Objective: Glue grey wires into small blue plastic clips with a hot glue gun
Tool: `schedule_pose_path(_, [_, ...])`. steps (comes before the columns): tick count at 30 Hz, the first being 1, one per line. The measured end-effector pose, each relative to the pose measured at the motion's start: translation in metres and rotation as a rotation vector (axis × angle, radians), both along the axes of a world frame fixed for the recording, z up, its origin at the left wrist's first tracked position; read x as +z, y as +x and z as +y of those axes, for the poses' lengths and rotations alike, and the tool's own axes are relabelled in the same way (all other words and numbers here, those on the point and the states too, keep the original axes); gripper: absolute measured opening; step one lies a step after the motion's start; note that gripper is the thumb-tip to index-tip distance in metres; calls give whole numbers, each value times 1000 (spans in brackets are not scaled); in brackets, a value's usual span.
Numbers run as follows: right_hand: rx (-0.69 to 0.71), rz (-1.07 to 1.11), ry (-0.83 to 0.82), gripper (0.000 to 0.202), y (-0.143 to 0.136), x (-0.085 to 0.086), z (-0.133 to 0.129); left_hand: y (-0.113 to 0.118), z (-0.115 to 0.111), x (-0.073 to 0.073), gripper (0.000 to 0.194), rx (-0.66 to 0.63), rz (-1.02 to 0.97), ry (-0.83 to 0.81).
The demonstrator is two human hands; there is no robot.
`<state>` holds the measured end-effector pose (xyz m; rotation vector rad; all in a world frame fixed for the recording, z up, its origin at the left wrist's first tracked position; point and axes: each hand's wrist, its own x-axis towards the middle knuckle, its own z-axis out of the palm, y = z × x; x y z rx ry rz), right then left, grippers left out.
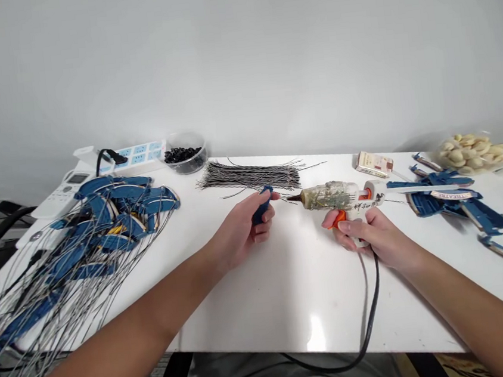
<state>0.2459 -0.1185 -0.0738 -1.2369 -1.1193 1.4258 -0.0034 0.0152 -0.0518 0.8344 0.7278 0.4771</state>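
Observation:
In the middle of the white table, my left hand point(242, 228) pinches a small blue piece point(262, 207) between thumb and fingers. My right hand point(368, 233) is wrapped round the handle of a glue gun point(333, 196), a finger at its orange trigger. The gun's dark nozzle points left at the blue piece, a short gap from it. A white glue stick point(404, 189) sticks out of the gun's back end. Just behind my left hand lies a bundle of thin dark wires point(250, 175).
Blue pieces with trailing wires point(120, 217) heap at the left, by a power strip point(140, 154) and a tub of black parts point(185, 153). At the right are more blue pieces point(450, 194), a small box point(373, 163) and a bag of pale pieces point(472, 151). The gun's cord point(374, 307) crosses the front edge.

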Motion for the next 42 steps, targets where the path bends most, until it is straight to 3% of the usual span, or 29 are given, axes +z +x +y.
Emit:
schedule_pose_path(5, [19, -132, 36, 28, -5, 6, -4, 2, 0, -2, 39, -5, -68, -19])
schedule_pose_path(12, [64, -251, 23, 29, -8, 4, -5, 2, -4, -7, 40, -8, -41, 196])
schedule_pose_path(23, [96, -274, 69, 39, -5, 8, -3, 0, -10, 5, 39, -29, -86, 325])
schedule_pose_path(42, [108, -414, 70, 50, -4, 13, -6, -1, -15, 7, 40, -23, -81, 366])
